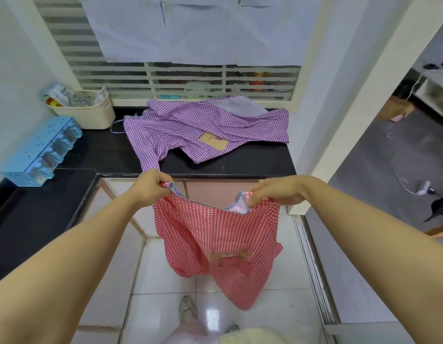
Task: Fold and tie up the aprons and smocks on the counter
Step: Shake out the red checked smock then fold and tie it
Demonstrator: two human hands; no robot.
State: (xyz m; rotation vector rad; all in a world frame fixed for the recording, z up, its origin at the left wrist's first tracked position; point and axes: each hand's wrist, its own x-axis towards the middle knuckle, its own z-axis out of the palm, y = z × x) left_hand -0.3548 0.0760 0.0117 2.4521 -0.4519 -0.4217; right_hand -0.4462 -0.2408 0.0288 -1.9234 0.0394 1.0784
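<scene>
While the red checked smock point(215, 244) hangs in front of the counter point(103, 150), clear of the floor, its upper edge is held at two points. One corner is gripped by the curled fingers of the left hand point(150, 187); the other is pinched by the right hand point(272, 192). A purple checked smock point(205, 130) is spread crumpled on the counter, beside a cream basket point(91, 112) and a blue spice rack point(41, 152).

Both bare forearms are reaching forward from the lower corners, converging slightly. The left hand point(150, 188) is curling its fingers into a fist around one top corner of the red checked smock point(215, 234). The right hand point(275, 192), knuckles up, is pinching the opposite corner. The hands are sitting level and apart.
</scene>
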